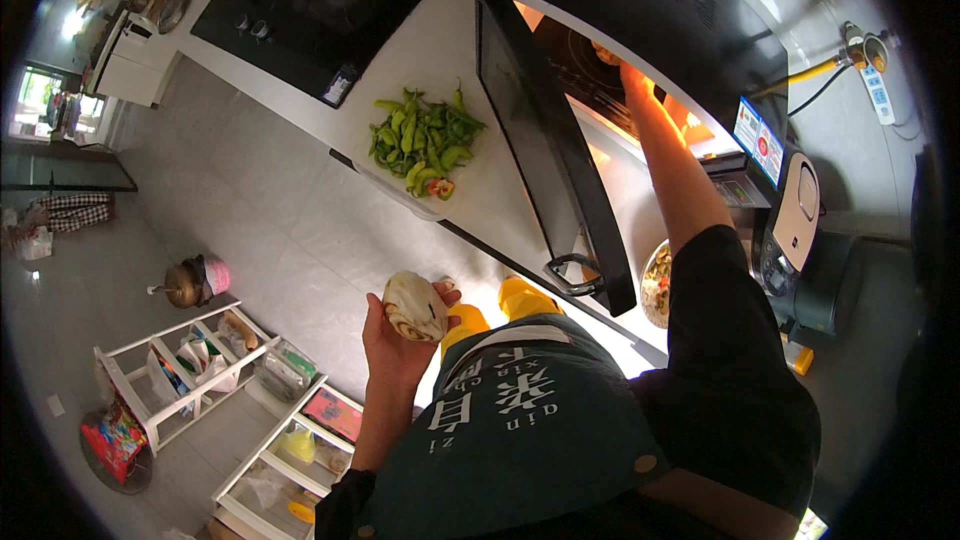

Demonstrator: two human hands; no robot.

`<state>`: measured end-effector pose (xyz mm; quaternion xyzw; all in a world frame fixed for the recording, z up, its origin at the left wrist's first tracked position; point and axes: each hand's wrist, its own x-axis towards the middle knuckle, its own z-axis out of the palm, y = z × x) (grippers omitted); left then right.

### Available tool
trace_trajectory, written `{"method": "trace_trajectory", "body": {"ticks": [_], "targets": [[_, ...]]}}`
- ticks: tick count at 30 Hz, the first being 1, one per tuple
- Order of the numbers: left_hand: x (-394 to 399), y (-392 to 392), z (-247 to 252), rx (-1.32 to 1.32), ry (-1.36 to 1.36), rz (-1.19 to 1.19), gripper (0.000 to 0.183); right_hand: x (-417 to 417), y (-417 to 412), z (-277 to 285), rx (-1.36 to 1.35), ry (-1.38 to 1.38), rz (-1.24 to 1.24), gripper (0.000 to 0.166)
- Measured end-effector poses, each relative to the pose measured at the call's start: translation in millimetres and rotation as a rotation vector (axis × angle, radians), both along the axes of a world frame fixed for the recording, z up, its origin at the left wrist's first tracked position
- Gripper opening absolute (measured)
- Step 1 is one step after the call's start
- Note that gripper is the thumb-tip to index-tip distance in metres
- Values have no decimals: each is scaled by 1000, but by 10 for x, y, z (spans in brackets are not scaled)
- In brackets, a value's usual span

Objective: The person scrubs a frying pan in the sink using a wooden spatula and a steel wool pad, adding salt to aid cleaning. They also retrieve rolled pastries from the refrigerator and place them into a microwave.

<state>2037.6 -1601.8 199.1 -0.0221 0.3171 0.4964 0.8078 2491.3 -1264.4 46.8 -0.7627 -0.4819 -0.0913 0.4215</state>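
My left hand holds a round, pale bread roll with brown swirls above the floor, near my apron. My right hand reaches inside a lit black countertop oven, whose door hangs open. Beside its fingertips is a brownish food piece; whether the fingers grip it cannot be made out. Green peppers lie heaped on the pale counter, left of the oven door. A bowl of mixed food sits under my right forearm, partly hidden by the sleeve.
A black cooktop is set in the counter at upper left. The door's metal handle juts towards me. A rice cooker stands right of the oven, near a power strip. White storage racks stand on the floor at lower left.
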Motion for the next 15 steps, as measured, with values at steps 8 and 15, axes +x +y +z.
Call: {"method": "trace_trajectory", "body": {"ticks": [8, 15], "targets": [[72, 311, 263, 199, -54, -51, 68, -1195, -1838, 1478, -47, 589, 466, 33], [711, 678, 884, 502, 159, -183, 52, -1681, -2823, 2882, -164, 439, 973, 50]]}}
